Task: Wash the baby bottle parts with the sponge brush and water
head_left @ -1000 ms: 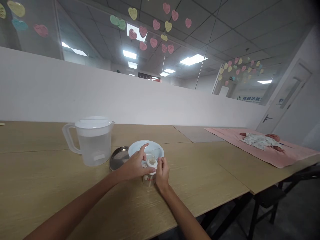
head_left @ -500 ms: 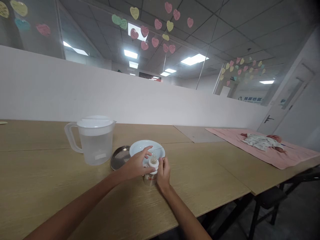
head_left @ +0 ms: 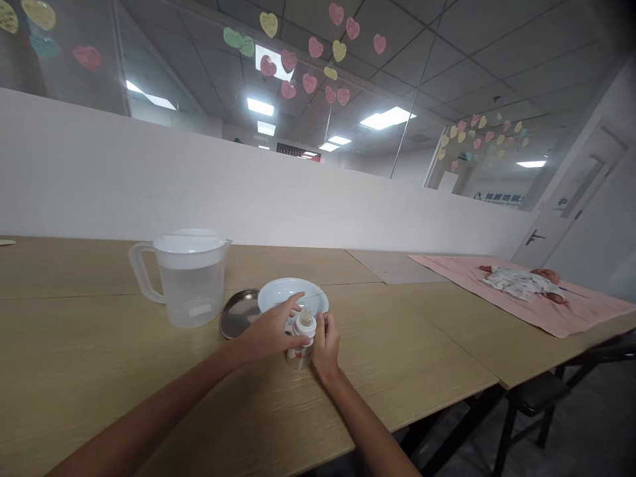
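A baby bottle (head_left: 300, 358) with a clear teat, a white collar and red print stands upright on the table, close to its front edge. My left hand (head_left: 273, 329) grips it around the collar from the left, thumb across the front and the other fingers reaching behind. On the right side, my right hand (head_left: 326, 344) is closed at the bottle, seemingly on its side handle, which the fingers mostly hide. Directly behind the bottle sits a white bowl (head_left: 278, 289), partly covered by my left hand. A round metal tray (head_left: 237, 317) lies left of the bowl.
A lidded clear plastic pitcher (head_left: 191, 291) holding water stands at the left on the wooden table (head_left: 99, 371). Far right, a baby doll (head_left: 519, 281) lies on a pink cloth (head_left: 551, 321). A dark stool (head_left: 539, 394) is below the table's right side.
Both hands stay at the bottle in nearly the same pose. The view has shifted very slightly; nothing else has visibly moved.
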The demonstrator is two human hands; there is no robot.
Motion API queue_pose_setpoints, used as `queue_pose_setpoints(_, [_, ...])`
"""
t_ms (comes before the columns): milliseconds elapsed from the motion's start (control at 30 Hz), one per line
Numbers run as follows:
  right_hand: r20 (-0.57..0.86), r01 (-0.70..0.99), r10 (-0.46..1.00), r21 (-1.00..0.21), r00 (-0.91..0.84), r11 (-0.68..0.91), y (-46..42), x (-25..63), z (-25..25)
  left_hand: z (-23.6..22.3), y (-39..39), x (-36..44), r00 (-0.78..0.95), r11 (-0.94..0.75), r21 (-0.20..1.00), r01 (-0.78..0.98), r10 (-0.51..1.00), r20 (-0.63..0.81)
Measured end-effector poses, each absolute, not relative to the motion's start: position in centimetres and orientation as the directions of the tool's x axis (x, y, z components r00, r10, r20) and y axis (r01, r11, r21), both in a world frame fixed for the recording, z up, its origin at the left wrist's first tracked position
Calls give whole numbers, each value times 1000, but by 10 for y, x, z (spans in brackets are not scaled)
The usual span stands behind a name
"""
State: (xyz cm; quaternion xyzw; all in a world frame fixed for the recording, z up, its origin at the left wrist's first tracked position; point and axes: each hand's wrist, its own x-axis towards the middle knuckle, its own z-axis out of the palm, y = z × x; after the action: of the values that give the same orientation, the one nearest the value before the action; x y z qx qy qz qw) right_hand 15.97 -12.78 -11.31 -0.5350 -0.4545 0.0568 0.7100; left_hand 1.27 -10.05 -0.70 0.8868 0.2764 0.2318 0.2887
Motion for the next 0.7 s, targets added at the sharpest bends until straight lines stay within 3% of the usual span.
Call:
queue_pose_setpoints(100, [581, 400, 576, -814, 576, 421, -128, 160, -113, -11, -104, 15, 775, -676, 676, 295, 583, 245])
queue_pose_setpoints(233, [566, 381, 585, -824, 581, 418, -127, 161, -114, -13, -105, 18, 748, -680, 644, 351, 617, 243])
queue_pose_setpoints(433, [556, 340, 597, -829, 578, 443, -128, 159, -112, -20, -109, 25, 658, -723, 561, 404, 655, 372])
queue_pose_setpoints(700, [568, 374, 596, -823, 568, 428, -131, 160, -110, -13, -102, 24, 654, -684, 664, 301, 655, 378])
